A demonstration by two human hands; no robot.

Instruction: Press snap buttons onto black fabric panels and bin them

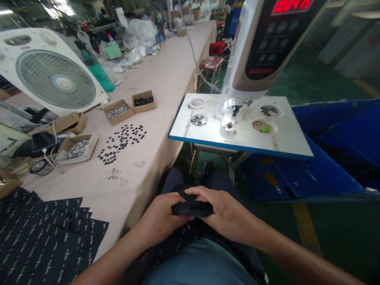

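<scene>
Cloth, dark, lower centre: pinched by left hand and right hand, apart from machine; discs, left, loose, unfitted; fabric sheets, lower left, stacked

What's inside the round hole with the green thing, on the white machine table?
Lots of tiny gold-coloured pieces and the bright green thing show in the round hole. Whatever's underneath them is covered.

Black cloth is bunched over the lap.
</scene>
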